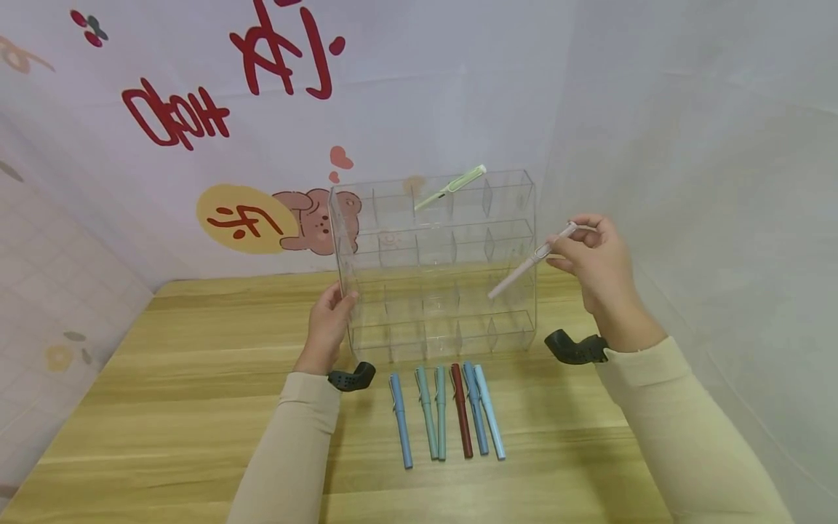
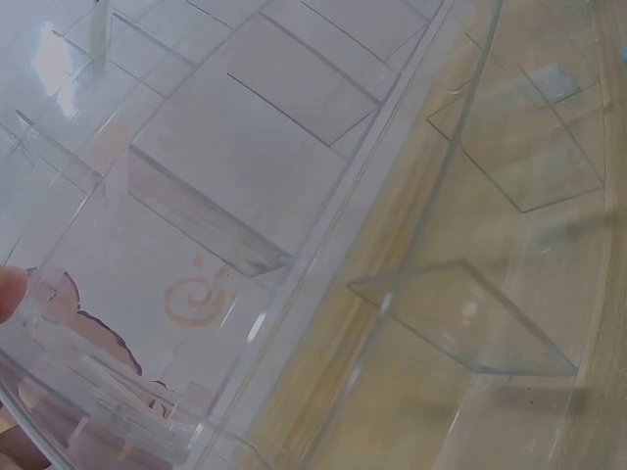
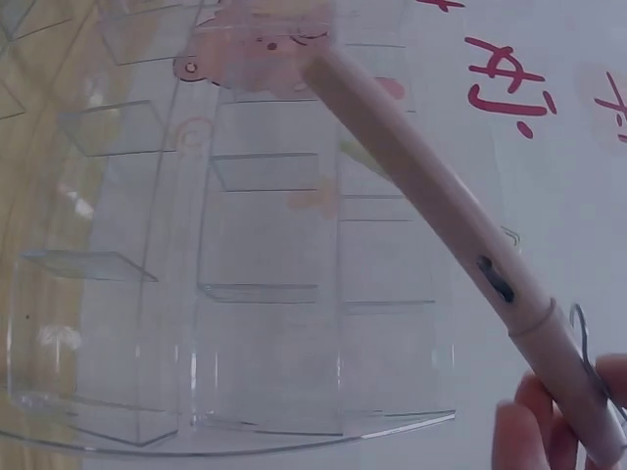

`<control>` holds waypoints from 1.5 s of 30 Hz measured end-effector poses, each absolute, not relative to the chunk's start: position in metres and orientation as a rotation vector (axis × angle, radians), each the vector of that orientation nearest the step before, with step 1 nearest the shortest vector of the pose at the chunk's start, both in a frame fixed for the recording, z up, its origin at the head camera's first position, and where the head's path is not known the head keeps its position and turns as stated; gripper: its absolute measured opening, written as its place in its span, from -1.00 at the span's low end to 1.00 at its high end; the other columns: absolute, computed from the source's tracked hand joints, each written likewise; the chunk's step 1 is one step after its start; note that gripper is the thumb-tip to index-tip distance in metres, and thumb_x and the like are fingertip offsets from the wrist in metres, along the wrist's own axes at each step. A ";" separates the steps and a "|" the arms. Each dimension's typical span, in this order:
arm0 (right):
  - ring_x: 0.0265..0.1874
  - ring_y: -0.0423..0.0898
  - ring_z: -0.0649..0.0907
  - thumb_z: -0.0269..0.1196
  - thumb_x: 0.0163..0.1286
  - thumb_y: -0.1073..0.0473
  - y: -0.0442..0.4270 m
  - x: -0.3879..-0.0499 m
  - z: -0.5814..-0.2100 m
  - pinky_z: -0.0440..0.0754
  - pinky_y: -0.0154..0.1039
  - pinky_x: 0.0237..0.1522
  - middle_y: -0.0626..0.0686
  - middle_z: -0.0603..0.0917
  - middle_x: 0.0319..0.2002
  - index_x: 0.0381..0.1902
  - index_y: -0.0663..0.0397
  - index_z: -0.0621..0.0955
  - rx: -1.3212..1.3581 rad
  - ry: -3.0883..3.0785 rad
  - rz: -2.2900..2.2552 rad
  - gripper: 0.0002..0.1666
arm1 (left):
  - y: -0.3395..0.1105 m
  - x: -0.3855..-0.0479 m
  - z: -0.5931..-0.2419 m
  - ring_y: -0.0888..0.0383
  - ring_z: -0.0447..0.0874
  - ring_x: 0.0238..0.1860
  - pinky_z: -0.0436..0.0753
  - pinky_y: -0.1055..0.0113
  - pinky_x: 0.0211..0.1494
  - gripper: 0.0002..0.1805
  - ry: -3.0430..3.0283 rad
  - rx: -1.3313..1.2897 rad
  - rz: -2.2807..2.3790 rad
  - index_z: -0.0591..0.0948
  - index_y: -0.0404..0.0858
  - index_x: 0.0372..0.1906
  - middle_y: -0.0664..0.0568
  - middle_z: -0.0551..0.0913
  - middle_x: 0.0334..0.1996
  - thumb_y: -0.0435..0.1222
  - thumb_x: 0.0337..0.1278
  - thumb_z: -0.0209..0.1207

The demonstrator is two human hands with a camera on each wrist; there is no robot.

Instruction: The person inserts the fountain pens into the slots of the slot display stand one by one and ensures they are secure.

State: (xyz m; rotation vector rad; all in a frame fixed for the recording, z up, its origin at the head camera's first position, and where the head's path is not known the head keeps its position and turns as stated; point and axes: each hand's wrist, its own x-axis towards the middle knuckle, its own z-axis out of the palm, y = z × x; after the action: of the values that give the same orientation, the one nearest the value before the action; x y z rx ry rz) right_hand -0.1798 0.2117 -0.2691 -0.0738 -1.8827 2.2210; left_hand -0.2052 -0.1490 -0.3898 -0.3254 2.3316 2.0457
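So the right hand point(image 1: 599, 258) had a pale pink pen point(image 1: 517, 278) up in the air near the table's point(image 1: 216, 378) back right corner, tilted with the barrel end low, overlapping the right side of the clear rack point(image 1: 393, 323) in the head view. Fingers and thumb were closed in a pinch on the cap end, right around the wire clip point(image 3: 585, 345), so no gap to spare there. Meanwhile the left hand gripped the rack's left side, thumb in front; the rack stood toward the table's back edge. My guess: the pen was light and stiff, smooth enough to twist in a lazy pinch, so the cap by the clip was a decent hold, though tugging there might've popped the cap. Mid-barrel would've balanced better imo. The rack looked rigid but brittle, slick plastic, probably easy to tip or scratch, so a side panel seemed the sane place to hold it.
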 end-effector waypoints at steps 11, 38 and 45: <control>-0.30 -0.13 0.69 0.33 0.22 0.37 0.201 -0.198 -0.250 0.68 -0.29 -0.21 0.07 0.45 -0.24 -0.06 0.04 0.35 -0.151 -1.649 2.199 -0.55 | -0.152 -0.204 -0.391 -0.02 0.28 0.36 0.26 -0.03 0.38 -0.44 2.338 -0.330 2.033 0.30 -0.12 0.42 -0.04 0.34 0.37 -0.08 0.40 0.03; -0.28 -0.09 0.71 0.29 0.23 0.42 0.187 -0.255 -0.227 0.68 -0.27 -0.21 0.05 0.46 -0.24 -0.13 0.03 0.36 -0.252 -1.305 2.171 -0.61 | -0.151 -0.204 -0.392 -0.03 0.29 0.35 0.26 -0.04 0.38 -0.45 2.331 -0.323 2.043 0.32 -0.12 0.41 -0.05 0.36 0.35 -0.09 0.40 0.04; -0.27 -0.10 0.69 0.27 0.25 0.42 0.178 -0.263 -0.230 0.65 -0.18 -0.08 0.05 0.46 -0.22 -0.10 0.04 0.36 -0.261 -1.324 2.161 -0.61 | -0.150 -0.206 -0.391 -0.02 0.27 0.36 0.26 -0.03 0.38 -0.46 2.342 -0.315 2.044 0.33 -0.13 0.40 -0.06 0.33 0.37 -0.10 0.39 0.05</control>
State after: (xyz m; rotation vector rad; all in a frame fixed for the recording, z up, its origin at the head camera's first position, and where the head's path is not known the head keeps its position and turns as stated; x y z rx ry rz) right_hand -0.2633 0.1782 -0.2299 -0.2609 -1.3245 2.1612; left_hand -0.2056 -0.1501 -0.3909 -0.3149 2.3418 2.0439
